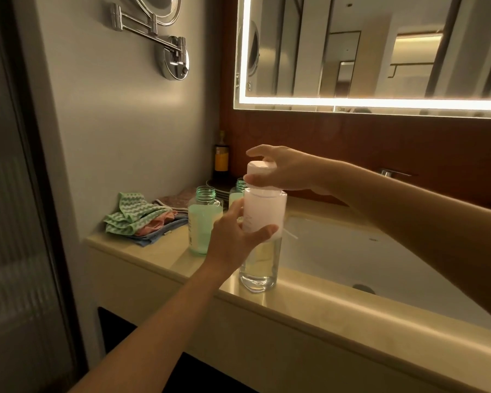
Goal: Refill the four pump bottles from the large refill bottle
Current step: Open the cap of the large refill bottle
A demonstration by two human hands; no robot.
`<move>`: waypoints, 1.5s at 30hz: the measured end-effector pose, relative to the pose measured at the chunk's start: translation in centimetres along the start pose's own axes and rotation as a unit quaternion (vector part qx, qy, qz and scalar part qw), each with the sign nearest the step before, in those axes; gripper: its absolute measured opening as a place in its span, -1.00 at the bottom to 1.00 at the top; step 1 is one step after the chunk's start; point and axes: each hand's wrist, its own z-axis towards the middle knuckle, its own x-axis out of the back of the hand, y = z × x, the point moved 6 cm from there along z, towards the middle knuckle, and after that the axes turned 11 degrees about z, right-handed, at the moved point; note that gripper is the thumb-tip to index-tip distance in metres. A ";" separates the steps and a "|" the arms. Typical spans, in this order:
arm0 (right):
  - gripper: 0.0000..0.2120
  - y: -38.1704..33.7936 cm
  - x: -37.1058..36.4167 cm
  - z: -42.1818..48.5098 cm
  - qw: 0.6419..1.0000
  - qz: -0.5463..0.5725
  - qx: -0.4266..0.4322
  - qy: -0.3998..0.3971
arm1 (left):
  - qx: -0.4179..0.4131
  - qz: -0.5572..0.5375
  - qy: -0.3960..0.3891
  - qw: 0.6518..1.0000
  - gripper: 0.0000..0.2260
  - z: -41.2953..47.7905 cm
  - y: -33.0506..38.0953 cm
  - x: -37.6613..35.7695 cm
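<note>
Refill bottle (262, 214) stands upright just left of sink (338, 251), left hand (236, 236) wrapped round its body, right hand (284, 168) gripping cap (257, 166); a slipping twist could tip it into sink.

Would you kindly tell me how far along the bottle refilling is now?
Done: the front green bottle and rear green bottle stand uncapped on the counter, each holding pale liquid. In hand: the left hand grips the refill bottle while the right hand grasps its white cap, still on. Left: possibly pouring, then refitting pumps; only two of four bottles show.
</note>
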 end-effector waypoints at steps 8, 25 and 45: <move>-0.23 -0.7 0.7 -0.4 0.974 -0.215 -0.003 0.071 | 0.003 -0.006 -0.003 1.000 -0.25 -0.1 0.0 0.0; -0.46 -0.9 0.2 -0.2 0.999 -0.034 0.002 0.006 | -0.001 -0.005 -0.001 1.000 -0.37 -0.1 -0.1 -0.1; -0.48 -1.4 0.8 -0.1 1.000 -0.007 -0.015 0.003 | -0.009 -0.010 -0.008 1.000 -0.26 -0.2 0.0 -0.1</move>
